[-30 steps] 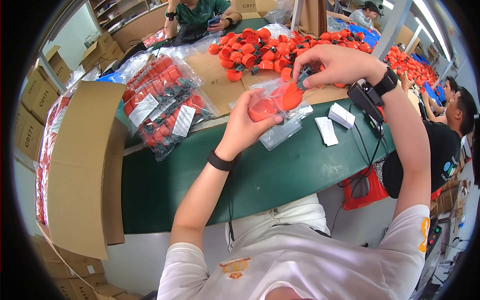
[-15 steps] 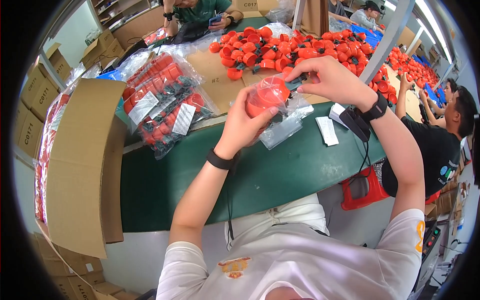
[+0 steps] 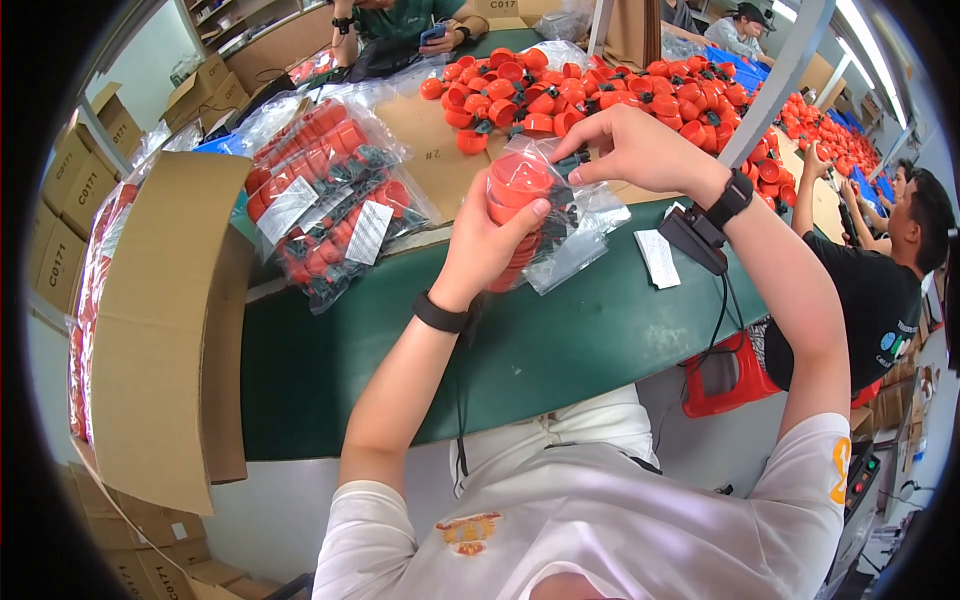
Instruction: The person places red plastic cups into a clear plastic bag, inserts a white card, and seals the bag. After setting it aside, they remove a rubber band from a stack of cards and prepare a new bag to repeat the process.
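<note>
My left hand (image 3: 485, 240) is wrapped round a nested stack of red plastic cups (image 3: 520, 180) inside a clear plastic bag (image 3: 580, 240). The top cup's mouth faces up, and several more rims show below it. My right hand (image 3: 640, 150) is just right of the stack, thumb and forefinger pinching a small dark plastic piece (image 3: 570, 163) beside the top cup. Whether bag film is caught between them too, I cannot tell. The bag's loose part hangs to the right of the stack, over the green table (image 3: 400, 370).
Filled bags of red cups (image 3: 330, 190) lie to the left, beside an open cardboard box (image 3: 170, 320). Behind my hands spreads a pile of loose red cups (image 3: 640, 95). White paper slips (image 3: 657, 258) and a metal post (image 3: 775, 85) are on the right. Other people sit around the table.
The cup stack has turned more upright, so its lower rims now show. My left hand shifted slightly left. My right hand moved a little left and down, keeping its pinch.
</note>
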Demonstrator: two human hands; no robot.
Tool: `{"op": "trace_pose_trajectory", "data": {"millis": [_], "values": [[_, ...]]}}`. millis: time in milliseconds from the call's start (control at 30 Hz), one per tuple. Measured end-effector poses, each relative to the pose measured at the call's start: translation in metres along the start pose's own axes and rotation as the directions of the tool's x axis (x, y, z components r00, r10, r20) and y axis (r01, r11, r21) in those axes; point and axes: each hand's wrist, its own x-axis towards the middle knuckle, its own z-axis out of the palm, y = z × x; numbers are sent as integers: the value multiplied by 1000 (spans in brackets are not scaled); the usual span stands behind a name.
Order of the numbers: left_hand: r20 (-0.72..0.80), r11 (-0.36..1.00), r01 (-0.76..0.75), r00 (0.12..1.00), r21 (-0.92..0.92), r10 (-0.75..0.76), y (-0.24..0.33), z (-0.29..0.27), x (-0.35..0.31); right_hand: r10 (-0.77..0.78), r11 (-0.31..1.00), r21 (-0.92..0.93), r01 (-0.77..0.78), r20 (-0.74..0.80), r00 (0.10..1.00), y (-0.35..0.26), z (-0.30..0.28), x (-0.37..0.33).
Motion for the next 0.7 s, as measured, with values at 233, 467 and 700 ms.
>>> {"op": "trace_pose_trajectory", "data": {"millis": [233,467,700], "values": [[-5,998,-3,1000,-70,3,-1,-5,3,5,980,197,-20,79,997,3,-3,12],[-6,994,-28,1000,-107,28,1,-8,5,-2,999,39,0,56,998,-3,3,15],[-45,999,-8,999,-47,6,-6,-14,8,-66,997,-31,65,-38,997,-1,25,17]]}}
